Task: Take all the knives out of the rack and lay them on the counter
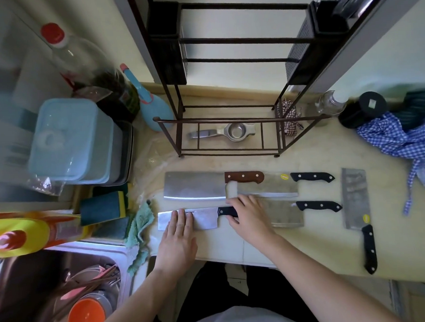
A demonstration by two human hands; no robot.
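Now my right hand (248, 217) wraps the black handle of the cleaver (204, 218) flat on the counter (308, 249), my left hand (179, 237) open on its blade. Heavy, stiff, slick steel: take the handle, never the edge.

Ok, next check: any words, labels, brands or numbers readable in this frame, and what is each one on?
No text here can be read for certain.
Dark printed mark on the blade of the knife under both hands: too blurred to read.
Yellow sticker on the upper black-handled cleaver: print too small.
Yellow sticker on the far-right cleaver: print too small.
Label on the dark bottle: blurred.
Pale square on the black jar lid: nothing legible.
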